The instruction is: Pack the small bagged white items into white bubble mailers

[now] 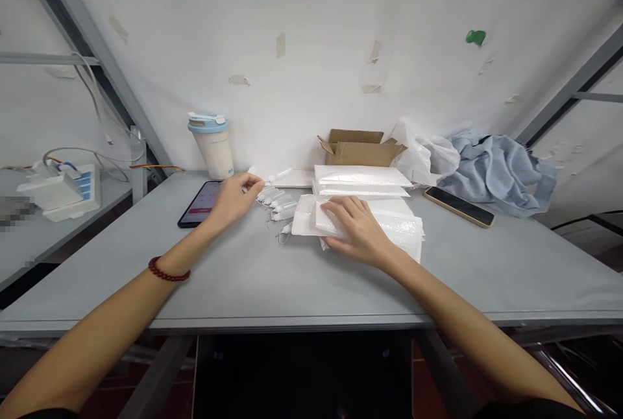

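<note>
My right hand [359,229] grips a white bubble mailer [396,234], thumb below and fingers on top. The mailer's flap [305,215] is spread out to the left. Beneath and behind it lies a stack of more white mailers [363,176]. My left hand [237,198] has its thumb and fingertips pinched together, beside several small clear tubes with white ends and thin loops [280,203] on the grey table. Whatever those fingertips hold, if anything, cannot be made out. Under my left wrist is a dark phone [198,203] with its screen lit.
An open cardboard box [361,148] stands behind the mailers. A cup with a blue lid [213,146] is at the back left. On the right are a white plastic bag [426,156], a light blue cloth [503,172] and a second phone [459,206]. A wall [316,30] bounds the back.
</note>
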Action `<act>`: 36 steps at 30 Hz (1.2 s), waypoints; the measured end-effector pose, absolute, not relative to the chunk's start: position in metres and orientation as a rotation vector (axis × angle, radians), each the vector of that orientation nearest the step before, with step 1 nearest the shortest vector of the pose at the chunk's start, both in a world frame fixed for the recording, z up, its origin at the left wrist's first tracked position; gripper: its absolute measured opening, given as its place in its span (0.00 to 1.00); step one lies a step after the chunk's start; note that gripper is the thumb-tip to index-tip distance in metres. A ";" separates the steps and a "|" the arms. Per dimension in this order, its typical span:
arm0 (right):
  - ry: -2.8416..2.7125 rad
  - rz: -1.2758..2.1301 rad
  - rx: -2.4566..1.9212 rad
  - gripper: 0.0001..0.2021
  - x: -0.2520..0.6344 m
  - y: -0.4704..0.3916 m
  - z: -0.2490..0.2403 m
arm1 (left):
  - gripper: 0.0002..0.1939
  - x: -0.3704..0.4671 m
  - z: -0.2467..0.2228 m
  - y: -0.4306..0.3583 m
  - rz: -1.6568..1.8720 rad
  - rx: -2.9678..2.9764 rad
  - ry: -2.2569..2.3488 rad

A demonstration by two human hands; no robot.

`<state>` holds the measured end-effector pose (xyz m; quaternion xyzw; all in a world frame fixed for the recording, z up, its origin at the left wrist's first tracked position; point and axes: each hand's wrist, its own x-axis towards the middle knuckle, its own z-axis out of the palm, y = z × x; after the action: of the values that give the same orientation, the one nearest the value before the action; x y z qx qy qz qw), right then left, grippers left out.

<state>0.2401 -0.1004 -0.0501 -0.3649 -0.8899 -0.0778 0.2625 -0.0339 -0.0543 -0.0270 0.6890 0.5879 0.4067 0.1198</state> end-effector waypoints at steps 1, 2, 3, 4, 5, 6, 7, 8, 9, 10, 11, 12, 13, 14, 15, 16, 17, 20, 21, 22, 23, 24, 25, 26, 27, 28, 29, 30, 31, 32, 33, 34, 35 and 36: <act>-2.405 -0.212 -0.992 0.22 0.240 -0.100 -0.050 | 0.13 -0.029 -0.023 -0.060 1.199 1.945 1.617; -2.400 -0.212 -0.998 0.22 0.241 -0.100 -0.051 | 0.13 -0.025 -0.020 -0.066 1.195 1.888 1.522; -2.394 -0.213 -1.004 0.23 0.241 -0.099 -0.051 | 0.13 -0.021 -0.017 -0.071 1.181 1.846 1.436; -2.387 -0.214 -1.009 0.23 0.241 -0.099 -0.051 | 0.13 -0.018 -0.015 -0.075 1.160 1.817 1.357; -2.379 -0.215 -1.012 0.23 0.242 -0.099 -0.051 | 0.13 -0.016 -0.014 -0.078 1.139 1.801 1.284; -2.374 -0.216 -1.014 0.23 0.242 -0.098 -0.052 | 0.13 -0.015 -0.012 -0.081 1.119 1.794 1.224; -2.371 -0.216 -1.015 0.23 0.242 -0.098 -0.052 | 0.14 -0.014 -0.012 -0.082 1.099 1.795 1.183; -2.369 -0.216 -1.015 0.23 0.242 -0.098 -0.052 | 0.14 -0.013 -0.012 -0.083 1.083 1.799 1.165; -2.369 -0.216 -1.014 0.24 0.242 -0.098 -0.052 | 0.14 -0.013 -0.012 -0.083 1.074 1.805 1.169; -2.369 -0.216 -1.013 0.24 0.242 -0.098 -0.052 | 0.13 -0.013 -0.013 -0.083 1.065 1.812 1.185; -2.370 -0.216 -1.013 0.24 0.242 -0.098 -0.052 | 0.13 -0.013 -0.013 -0.083 1.057 1.819 1.204; -2.370 -0.217 -1.012 0.24 0.242 -0.098 -0.052 | 0.13 -0.013 -0.014 -0.082 1.053 1.824 1.214; -2.369 -0.218 -1.011 0.24 0.242 -0.098 -0.052 | 0.12 -0.013 -0.015 -0.082 1.050 1.826 1.214; -2.369 -0.217 -1.011 0.24 0.242 -0.098 -0.052 | 0.12 -0.013 -0.016 -0.082 1.050 1.825 1.202; -2.369 -0.215 -1.011 0.23 0.242 -0.098 -0.052 | 0.12 -0.013 -0.016 -0.082 1.054 1.820 1.182; -2.368 -0.212 -1.011 0.23 0.242 -0.098 -0.051 | 0.12 -0.013 -0.016 -0.082 1.065 1.810 1.161; -2.366 -0.209 -1.011 0.23 0.242 -0.098 -0.051 | 0.12 -0.013 -0.016 -0.082 1.084 1.796 1.144; -2.361 -0.205 -1.013 0.23 0.242 -0.098 -0.052 | 0.11 -0.014 -0.013 -0.084 1.172 1.752 1.146; -2.361 -0.206 -1.014 0.23 0.242 -0.098 -0.052 | 0.11 -0.014 -0.012 -0.084 1.192 1.747 1.169; -2.362 -0.209 -1.014 0.23 0.242 -0.098 -0.052 | 0.11 -0.014 -0.011 -0.085 1.200 1.748 1.199; -2.364 -0.212 -1.014 0.23 0.242 -0.098 -0.052 | 0.10 -0.013 -0.010 -0.085 1.189 1.755 1.229; -2.365 -0.215 -1.012 0.23 0.242 -0.098 -0.052 | 0.10 -0.012 -0.009 -0.085 1.161 1.767 1.253; -2.363 -0.217 -1.011 0.23 0.242 -0.098 -0.052 | 0.10 -0.010 -0.010 -0.086 1.119 1.781 1.263; -2.361 -0.218 -1.009 0.23 0.242 -0.098 -0.052 | 0.11 -0.008 -0.011 -0.086 1.071 1.798 1.262; -2.359 -0.216 -1.005 0.23 0.242 -0.098 -0.051 | 0.11 -0.005 -0.014 -0.086 1.027 1.819 1.253; -2.359 -0.211 -0.999 0.23 0.242 -0.098 -0.051 | 0.12 -0.002 -0.018 -0.086 0.995 1.844 1.238; -2.362 -0.205 -0.989 0.22 0.242 -0.099 -0.051 | 0.12 0.002 -0.023 -0.086 0.979 1.875 1.221; -2.368 -0.199 -0.975 0.22 0.242 -0.099 -0.051 | 0.12 0.005 -0.029 -0.086 0.980 1.909 1.206; -2.378 -0.194 -0.958 0.22 0.241 -0.100 -0.051 | 0.12 0.009 -0.035 -0.086 0.995 1.943 1.194; -2.388 -0.194 -0.939 0.21 0.241 -0.100 -0.051 | 0.11 0.012 -0.041 -0.087 1.016 1.976 1.187; -2.399 -0.198 -0.924 0.21 0.240 -0.101 -0.051 | 0.11 0.015 -0.046 -0.088 1.036 2.009 1.181; -2.410 -0.204 -0.913 0.22 0.240 -0.101 -0.051 | 0.10 0.018 -0.050 -0.089 1.047 2.040 1.176; -2.419 -0.210 -0.906 0.22 0.239 -0.101 -0.052 | 0.10 0.020 -0.053 -0.090 1.050 2.069 1.169; -2.426 -0.215 -0.904 0.22 0.238 -0.102 -0.052 | 0.10 0.021 -0.054 -0.091 1.050 2.097 1.157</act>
<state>0.2385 -0.1017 -0.0520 -0.3351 -0.8995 -0.0796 0.2687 0.0207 -0.0907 -0.0537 0.7742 0.4274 0.3876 0.2603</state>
